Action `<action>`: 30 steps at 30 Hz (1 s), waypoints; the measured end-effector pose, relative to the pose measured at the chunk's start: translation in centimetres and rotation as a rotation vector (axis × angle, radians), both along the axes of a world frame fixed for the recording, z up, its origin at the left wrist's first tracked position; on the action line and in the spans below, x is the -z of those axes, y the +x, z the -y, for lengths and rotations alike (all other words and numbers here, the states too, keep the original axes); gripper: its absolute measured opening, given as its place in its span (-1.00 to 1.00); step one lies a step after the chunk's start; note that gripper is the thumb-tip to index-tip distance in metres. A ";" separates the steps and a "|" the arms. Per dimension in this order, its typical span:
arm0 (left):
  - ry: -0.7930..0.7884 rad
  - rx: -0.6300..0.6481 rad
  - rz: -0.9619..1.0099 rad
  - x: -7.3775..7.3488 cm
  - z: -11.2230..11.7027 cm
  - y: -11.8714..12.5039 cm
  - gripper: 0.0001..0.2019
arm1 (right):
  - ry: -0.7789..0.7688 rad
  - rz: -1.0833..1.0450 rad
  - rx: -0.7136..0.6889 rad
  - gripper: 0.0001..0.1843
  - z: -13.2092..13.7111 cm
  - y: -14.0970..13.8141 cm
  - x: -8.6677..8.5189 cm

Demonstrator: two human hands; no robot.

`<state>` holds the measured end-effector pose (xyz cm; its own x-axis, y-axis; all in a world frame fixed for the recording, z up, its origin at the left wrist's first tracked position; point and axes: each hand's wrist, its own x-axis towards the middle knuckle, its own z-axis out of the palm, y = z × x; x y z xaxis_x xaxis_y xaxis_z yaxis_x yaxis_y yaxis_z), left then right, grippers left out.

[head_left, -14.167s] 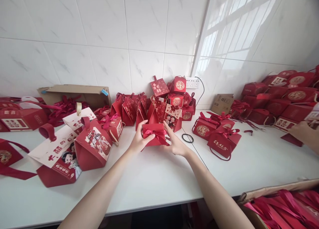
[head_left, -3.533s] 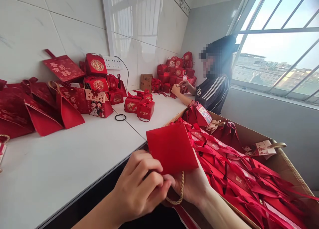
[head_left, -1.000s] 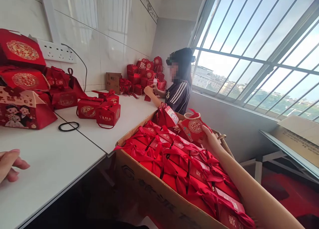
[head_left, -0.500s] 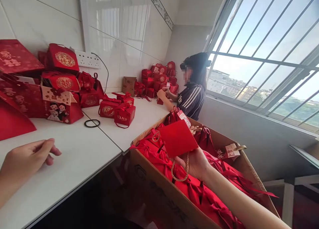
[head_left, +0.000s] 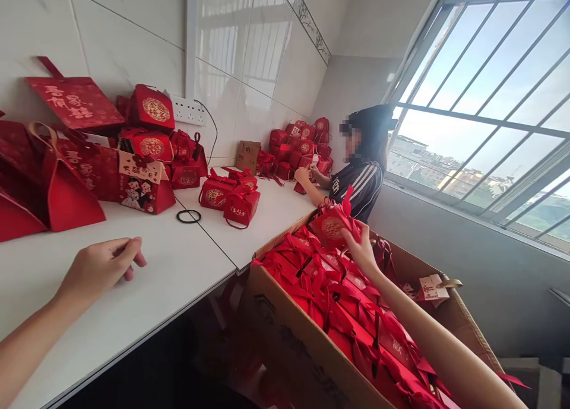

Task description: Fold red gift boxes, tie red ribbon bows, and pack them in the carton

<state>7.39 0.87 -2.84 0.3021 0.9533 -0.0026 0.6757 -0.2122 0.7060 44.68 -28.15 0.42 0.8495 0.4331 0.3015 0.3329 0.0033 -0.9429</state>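
Observation:
My right hand (head_left: 360, 249) is closed on a red gift box (head_left: 329, 226) with a round gold emblem, at the far-left part of a large cardboard carton (head_left: 285, 326). Red ribbon shows by my fingers. Below the held box, the carton is packed with several red ribboned gift boxes (head_left: 329, 266). My left hand (head_left: 104, 263) is over the white table (head_left: 146, 332), holding nothing, its fingers loosely curled and partly apart. Nearest to it are a black ring (head_left: 189, 216) and a red box with a cartoon couple (head_left: 145, 192).
Large red boxes (head_left: 75, 189) are piled against the wall at left. Three small red boxes (head_left: 240, 206) stand mid-table. Farther back, another person (head_left: 360, 171) works beside a stack of red boxes (head_left: 300, 145) and a small brown carton (head_left: 248, 157). A power strip (head_left: 189, 111) is on the wall.
My right hand has moved up and away; a box with an emblem now shows where a plain red face and rope handle did. I cannot tell if it is the same box. The view turned left.

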 end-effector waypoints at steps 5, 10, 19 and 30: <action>0.027 0.030 0.037 0.3 0.3 0.0 -0.69 | -0.489 0.454 0.087 -0.25 -3.5 1.9 3.3; 0.019 0.042 0.083 0.1 0.7 0.0 -0.66 | -0.617 0.487 0.038 -0.17 -5.5 1.5 4.6; 0.061 0.097 0.190 1.2 0.5 0.0 -0.58 | -0.638 0.967 0.080 -0.32 -8.8 -3.0 -3.6; 0.087 0.084 0.322 1.1 0.6 -0.7 -0.59 | -0.732 0.613 -0.490 -0.09 -23.4 -6.6 -1.9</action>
<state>6.66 0.23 -3.98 0.3516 0.9175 0.1859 0.3985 -0.3264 0.8571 38.04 -4.79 2.33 0.3258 0.9341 0.1458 0.8661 -0.2331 -0.4422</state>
